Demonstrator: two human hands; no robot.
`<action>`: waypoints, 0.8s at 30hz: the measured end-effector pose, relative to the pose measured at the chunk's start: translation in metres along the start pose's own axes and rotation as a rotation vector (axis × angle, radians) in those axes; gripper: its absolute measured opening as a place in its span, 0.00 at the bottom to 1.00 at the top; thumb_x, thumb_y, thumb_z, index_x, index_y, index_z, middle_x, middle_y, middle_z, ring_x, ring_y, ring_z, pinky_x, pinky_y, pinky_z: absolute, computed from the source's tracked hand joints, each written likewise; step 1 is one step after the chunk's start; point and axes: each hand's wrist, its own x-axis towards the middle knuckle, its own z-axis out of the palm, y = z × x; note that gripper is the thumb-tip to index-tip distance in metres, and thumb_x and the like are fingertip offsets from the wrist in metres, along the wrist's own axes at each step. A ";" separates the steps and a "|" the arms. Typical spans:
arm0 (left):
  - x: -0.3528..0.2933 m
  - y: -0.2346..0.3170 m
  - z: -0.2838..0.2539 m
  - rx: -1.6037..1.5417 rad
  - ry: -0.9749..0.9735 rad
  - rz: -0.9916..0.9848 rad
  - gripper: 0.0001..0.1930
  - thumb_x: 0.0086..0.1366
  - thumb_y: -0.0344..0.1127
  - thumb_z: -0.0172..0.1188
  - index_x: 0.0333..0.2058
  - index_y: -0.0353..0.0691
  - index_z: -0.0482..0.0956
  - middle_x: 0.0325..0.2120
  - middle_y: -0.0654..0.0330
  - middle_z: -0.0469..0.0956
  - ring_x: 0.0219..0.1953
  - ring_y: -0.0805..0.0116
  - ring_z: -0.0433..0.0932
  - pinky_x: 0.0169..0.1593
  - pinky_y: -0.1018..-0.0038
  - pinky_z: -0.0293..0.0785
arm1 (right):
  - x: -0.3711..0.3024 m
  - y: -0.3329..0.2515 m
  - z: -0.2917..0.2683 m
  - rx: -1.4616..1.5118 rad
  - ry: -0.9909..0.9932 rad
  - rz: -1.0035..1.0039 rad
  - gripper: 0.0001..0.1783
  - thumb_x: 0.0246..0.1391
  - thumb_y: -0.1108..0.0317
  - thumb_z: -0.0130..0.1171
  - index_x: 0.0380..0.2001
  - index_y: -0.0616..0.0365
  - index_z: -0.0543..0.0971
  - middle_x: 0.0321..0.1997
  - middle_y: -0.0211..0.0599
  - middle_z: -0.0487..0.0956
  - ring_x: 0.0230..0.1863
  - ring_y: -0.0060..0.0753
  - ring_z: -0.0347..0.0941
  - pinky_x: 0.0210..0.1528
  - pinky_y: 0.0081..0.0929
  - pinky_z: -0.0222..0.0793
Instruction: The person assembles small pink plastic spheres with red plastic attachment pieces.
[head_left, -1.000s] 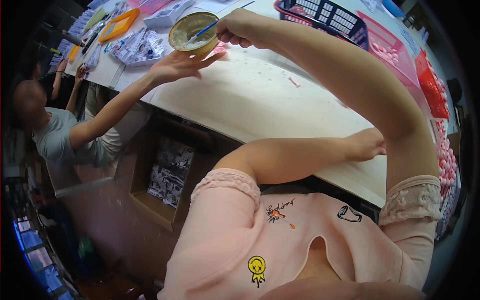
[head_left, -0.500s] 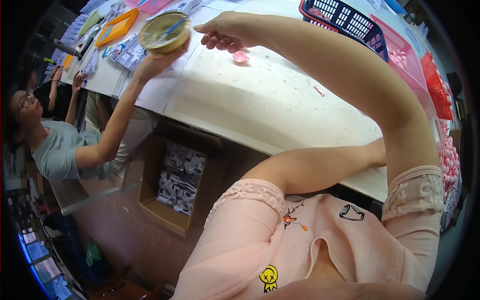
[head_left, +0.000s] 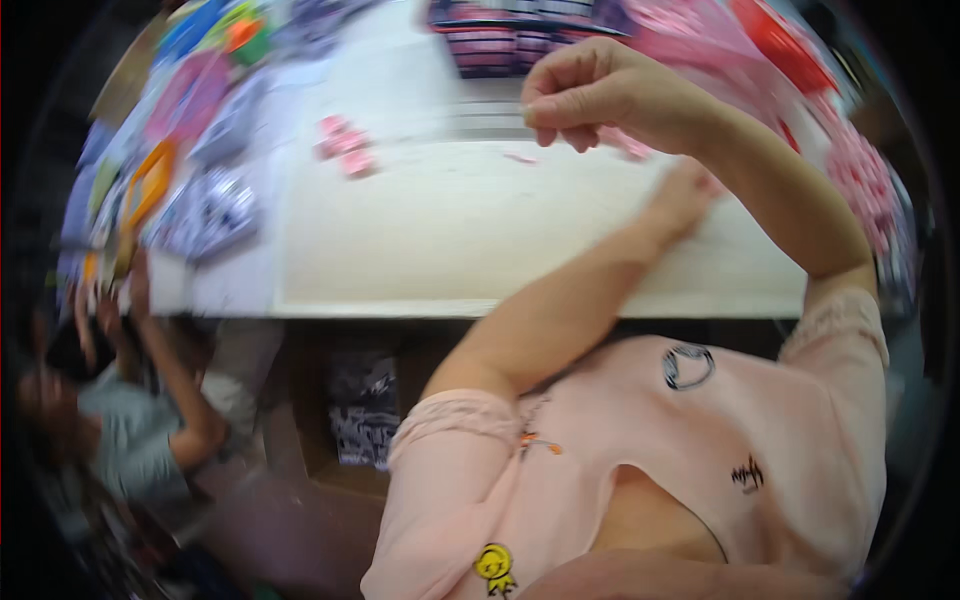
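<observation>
My right hand (head_left: pixel 575 100) is raised over the white table, thumb and fingers pinched together and the other fingers curled. Whatever it holds, if anything, is too small or hidden to name. Lower and further right, my left hand (head_left: pixel 688 192) is near the tabletop. Its fingers look curled, but blur hides what is in them. Pink pieces (head_left: pixel 630 145) lie just behind my right hand. A small pink bit (head_left: pixel 520 158) is on the table left of it, and a cluster of small pink parts (head_left: pixel 345 147) sits further left.
A dark blue basket (head_left: pixel 490 45) stands at the back, with a pink basket (head_left: pixel 690 45) and a red basket (head_left: pixel 785 45) to its right. Pink pieces (head_left: pixel 860 190) are heaped at far right. Plastic-wrapped packets (head_left: pixel 210 215) and an orange tray (head_left: pixel 150 185) lie left, near a co-worker (head_left: pixel 150 420).
My view has swung to the right. My right hand has come away from the co-worker's round yellowish tub, back over my part of the table. My left hand now shows past my right forearm.
</observation>
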 end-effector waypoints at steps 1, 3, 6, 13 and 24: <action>0.001 -0.003 -0.012 0.074 0.003 0.013 0.13 0.56 0.34 0.55 0.39 0.34 0.74 0.34 0.55 0.76 0.39 0.65 0.73 0.43 0.71 0.66 | -0.019 0.006 -0.008 0.097 0.021 0.018 0.09 0.51 0.63 0.54 0.27 0.59 0.75 0.23 0.30 0.75 0.18 0.14 0.64 0.23 0.12 0.61; 0.003 -0.008 -0.019 0.205 0.079 0.148 0.13 0.56 0.37 0.55 0.35 0.32 0.74 0.30 0.60 0.75 0.35 0.68 0.72 0.39 0.72 0.65 | -0.063 0.023 -0.032 0.249 0.101 0.060 0.14 0.55 0.61 0.49 0.32 0.62 0.75 0.26 0.32 0.75 0.19 0.16 0.67 0.24 0.13 0.63; 0.002 0.009 -0.021 -0.032 0.011 -0.049 0.18 0.55 0.36 0.58 0.42 0.32 0.72 0.31 0.63 0.73 0.37 0.74 0.72 0.38 0.79 0.68 | -0.122 0.047 -0.063 0.568 0.267 0.039 0.14 0.57 0.61 0.47 0.33 0.62 0.75 0.27 0.32 0.75 0.20 0.17 0.67 0.25 0.12 0.64; -0.003 0.036 -0.009 -0.383 0.016 -0.247 0.20 0.64 0.35 0.47 0.52 0.32 0.61 0.44 0.51 0.70 0.40 0.68 0.75 0.46 0.75 0.73 | -0.198 0.113 -0.128 0.427 0.581 -0.137 0.09 0.51 0.63 0.55 0.26 0.57 0.74 0.21 0.28 0.73 0.20 0.17 0.67 0.21 0.14 0.62; 0.026 0.038 0.065 -0.286 -0.053 -0.317 0.20 0.59 0.29 0.54 0.50 0.31 0.64 0.41 0.52 0.72 0.40 0.66 0.76 0.48 0.70 0.74 | -0.240 0.174 -0.147 0.163 0.580 -0.398 0.18 0.45 0.69 0.63 0.41 0.60 0.71 0.32 0.27 0.71 0.28 0.11 0.67 0.28 0.10 0.64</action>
